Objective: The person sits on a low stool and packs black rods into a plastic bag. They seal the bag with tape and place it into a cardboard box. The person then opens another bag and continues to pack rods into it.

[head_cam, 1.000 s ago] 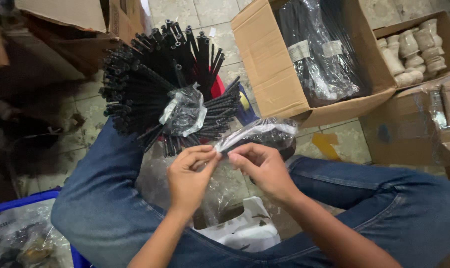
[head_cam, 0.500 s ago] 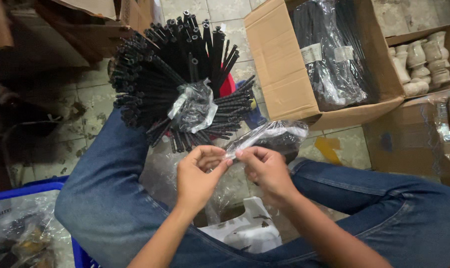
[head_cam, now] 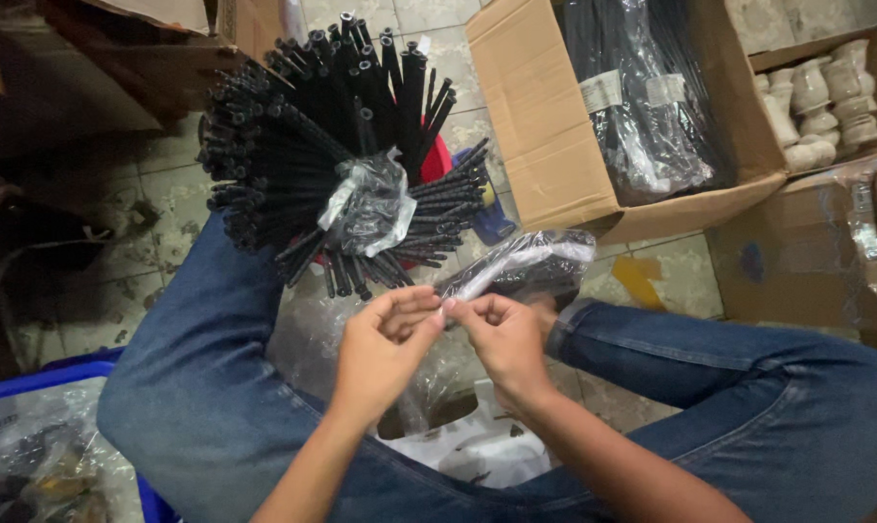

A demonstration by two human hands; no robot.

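Fingertips of both hands pinch the neck of a clear bag (head_cam: 521, 266) of black parts: left hand (head_cam: 385, 339), right hand (head_cam: 501, 334), touching. Black tubes (head_cam: 332, 145) fan out just beyond; cardboard box (head_cam: 545, 145) stands nearby.

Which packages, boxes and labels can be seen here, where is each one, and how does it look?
Small clear plastic bag: pinched by left hand and right hand; dark contents.
Open brown cardboard box: upper centre; holds black tubes in clear wrap.
Two pale rectangular labels: on that wrap.
Second cardboard box: upper right; holds cream turned pieces.
Clear wrap: around the fanned black tube bundle.
Blue crate: lower left; bagged items inside.
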